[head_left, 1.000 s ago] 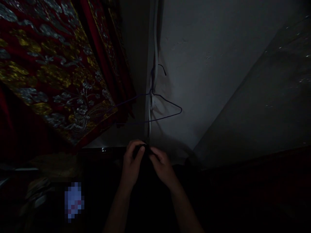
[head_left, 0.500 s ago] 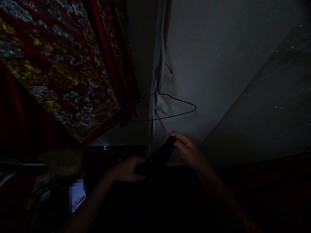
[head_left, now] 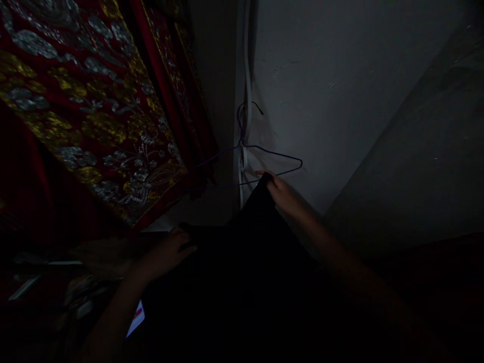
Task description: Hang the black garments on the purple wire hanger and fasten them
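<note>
The scene is very dark. A black garment (head_left: pixel 242 262) is stretched between my two hands in the lower middle. My right hand (head_left: pixel 282 194) pinches one corner of it and holds it up, just under the lower bar of a thin blue wire hanger (head_left: pixel 282 156) that hangs against the white wall. My left hand (head_left: pixel 168 252) grips the garment's other edge lower down and to the left. Both hands are closed on the cloth.
A red cloth (head_left: pixel 94 116) embroidered in gold and silver hangs at the upper left. White cords (head_left: pixel 245 75) run down the wall corner where the hanger hangs. A dark slanted surface (head_left: pixel 416 151) fills the right. Dim clutter (head_left: pixel 75 297) lies at lower left.
My hands were together on the bunched garment; they have drawn apart. The right hand has risen with its corner to the hanger's bar, the left has moved left, spreading the cloth.
</note>
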Demonstrator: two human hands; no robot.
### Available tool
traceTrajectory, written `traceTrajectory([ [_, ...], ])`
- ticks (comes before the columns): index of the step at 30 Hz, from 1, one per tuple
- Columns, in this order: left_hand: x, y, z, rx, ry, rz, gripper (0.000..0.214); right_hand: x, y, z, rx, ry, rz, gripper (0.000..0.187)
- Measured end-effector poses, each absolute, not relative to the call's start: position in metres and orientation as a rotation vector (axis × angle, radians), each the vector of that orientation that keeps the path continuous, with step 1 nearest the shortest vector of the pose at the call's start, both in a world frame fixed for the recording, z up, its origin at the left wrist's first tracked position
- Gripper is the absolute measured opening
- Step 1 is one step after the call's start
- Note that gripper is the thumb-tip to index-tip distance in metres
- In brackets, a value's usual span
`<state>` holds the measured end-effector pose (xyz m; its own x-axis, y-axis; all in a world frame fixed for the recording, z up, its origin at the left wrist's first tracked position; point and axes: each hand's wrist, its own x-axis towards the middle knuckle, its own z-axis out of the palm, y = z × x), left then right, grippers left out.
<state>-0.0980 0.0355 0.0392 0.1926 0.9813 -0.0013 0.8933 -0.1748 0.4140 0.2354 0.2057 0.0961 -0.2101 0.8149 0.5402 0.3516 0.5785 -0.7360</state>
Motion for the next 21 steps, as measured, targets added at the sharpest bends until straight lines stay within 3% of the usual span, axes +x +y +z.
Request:
traceTrajectory([
  [5,-0.107,0.045,0.066,2.026,1.953,0.303,0.036,0.247,0.209,0.089,-0.969,-1.814,0.568,0.034],
  [13,-0.075,0.051,0.102,2.009,2.024,0.859,0.056,0.288,0.171,0.113,-1.093,-1.843,0.367,0.041],
  [17,-0.06,0.052,0.126,2.035,2.012,1.108,0.053,0.286,0.155,0.108,-1.129,-1.869,0.318,0.028],
  [21,-0.067,0.049,0.132,1.977,2.006,1.081,0.05,0.286,0.151,0.103,-1.163,-1.832,0.353,0.023],
])
